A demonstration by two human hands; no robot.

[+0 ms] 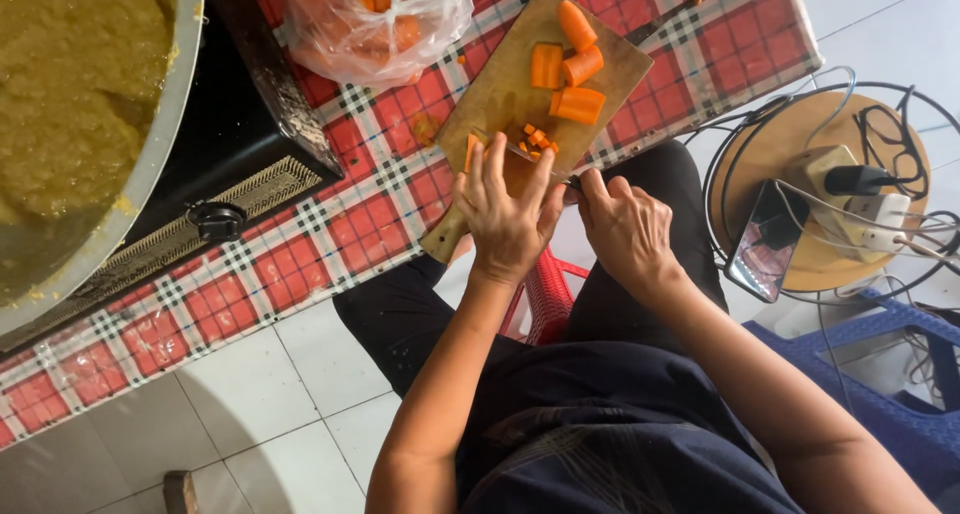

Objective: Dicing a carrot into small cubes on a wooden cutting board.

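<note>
- My left hand [505,219], at the centre of the frame, lies flat with fingers spread, its grip apart, pressing on a carrot piece [471,152] at the near end of a wooden cutting board [500,94]
- My right hand [628,229], just to the right of it, has its grip clamped on a knife [545,164]; only a thin part of the blade shows between my hands
- Small diced carrot bits [537,139] sit just above my left fingers; four larger carrot chunks [570,69] lie further up the board
- The board rests on a red checked tabletop [330,244]
- Upper middle: a clear plastic bag of carrots [375,19]
- Upper left: a large metal pan [150,164] of yellow-green mash
- Right: a phone [765,244] and chargers on a round stool [790,154]
</note>
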